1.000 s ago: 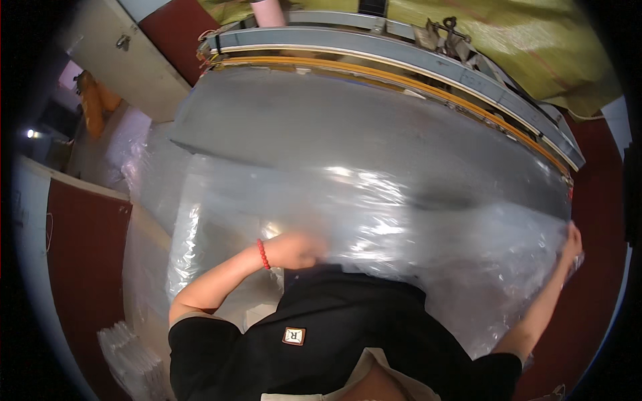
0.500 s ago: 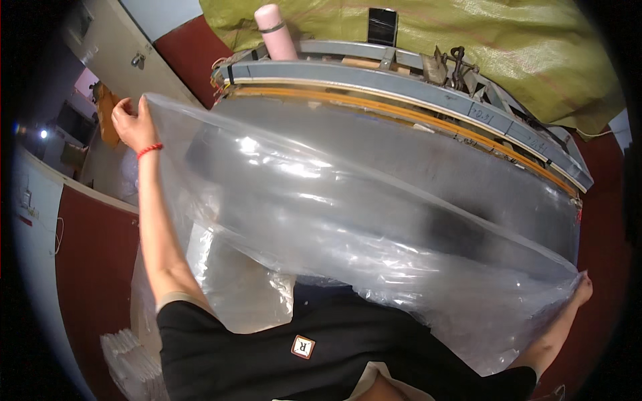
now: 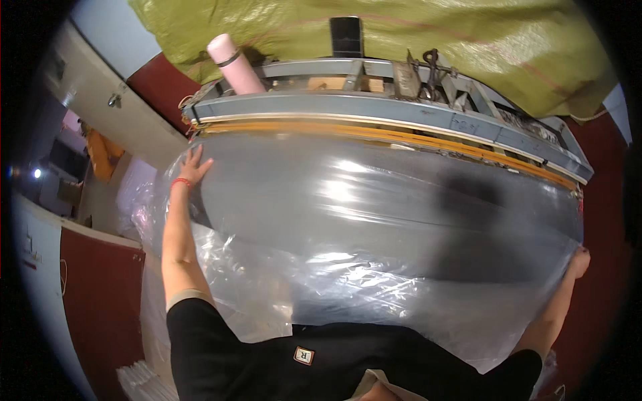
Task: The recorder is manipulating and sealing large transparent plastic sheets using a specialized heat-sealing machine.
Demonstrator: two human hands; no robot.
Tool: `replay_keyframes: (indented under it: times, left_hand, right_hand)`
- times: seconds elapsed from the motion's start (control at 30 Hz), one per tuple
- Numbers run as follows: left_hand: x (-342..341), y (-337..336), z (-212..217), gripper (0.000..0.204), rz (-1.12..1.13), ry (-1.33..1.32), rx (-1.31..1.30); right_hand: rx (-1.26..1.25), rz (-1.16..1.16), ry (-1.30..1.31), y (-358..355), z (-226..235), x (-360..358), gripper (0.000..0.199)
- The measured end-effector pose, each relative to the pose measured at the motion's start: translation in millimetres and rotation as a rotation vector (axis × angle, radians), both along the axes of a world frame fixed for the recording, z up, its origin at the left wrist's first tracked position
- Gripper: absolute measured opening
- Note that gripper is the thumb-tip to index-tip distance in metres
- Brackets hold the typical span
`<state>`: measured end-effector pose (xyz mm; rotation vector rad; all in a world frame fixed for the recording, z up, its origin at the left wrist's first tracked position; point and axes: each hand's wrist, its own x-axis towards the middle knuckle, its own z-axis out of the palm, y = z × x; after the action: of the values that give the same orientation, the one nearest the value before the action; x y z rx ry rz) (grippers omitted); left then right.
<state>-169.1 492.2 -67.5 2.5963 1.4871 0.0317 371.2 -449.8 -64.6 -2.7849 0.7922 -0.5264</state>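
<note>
A wide clear plastic sheet point(image 3: 267, 180) lies over the grey work surface, glossy and wrinkled, with its near part hanging toward my body. My left hand point(image 3: 192, 167), a red cord bracelet at its wrist, rests with spread fingers on the sheet's far left corner. At the right end my right hand point(image 3: 580, 262) has its fingers closed at the sheet's edge; the fingertips are partly hidden.
A grey metal frame point(image 3: 294, 105) with an orange strip point(image 3: 374, 131) runs along the far side. On it stand a pink bottle point(image 3: 237, 70) and a metal clamp point(image 3: 433, 75). A dark phone point(image 3: 346, 38) leans on the yellow-green tarp point(image 3: 281, 27). Folded plastic point(image 3: 144, 381) lies low left.
The sheet, held up and slanted before, now lies flatter over the surface. My left hand came down and inward, and its fingers opened. My right hand moved slightly up, still at the sheet's edge.
</note>
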Motion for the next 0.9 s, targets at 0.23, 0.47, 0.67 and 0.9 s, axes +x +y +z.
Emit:
replay_keyframes:
  times: [0.23,0.47,0.67,0.9]
  left_hand:
    - [60,18,72,0.05,-0.239,0.746,0.217]
    - [254,-369,98,0.018,-0.926,-0.309,-0.833]
    - [281,-615,71,0.049,-1.382,-0.311,-1.449]
    - [243,-626,75,0.03,-1.388,0.051,-2.109]
  right_hand:
    - [-0.117,0.042,0.04,70,25,-28,0.03]
    - [-0.079,-0.01,-0.085,30,9,-7,0.028]
    - [-0.067,0.009,-0.169,12,4,-9,0.021]
    - [-0.099,0.009,-0.165,19,5,-13,0.017]
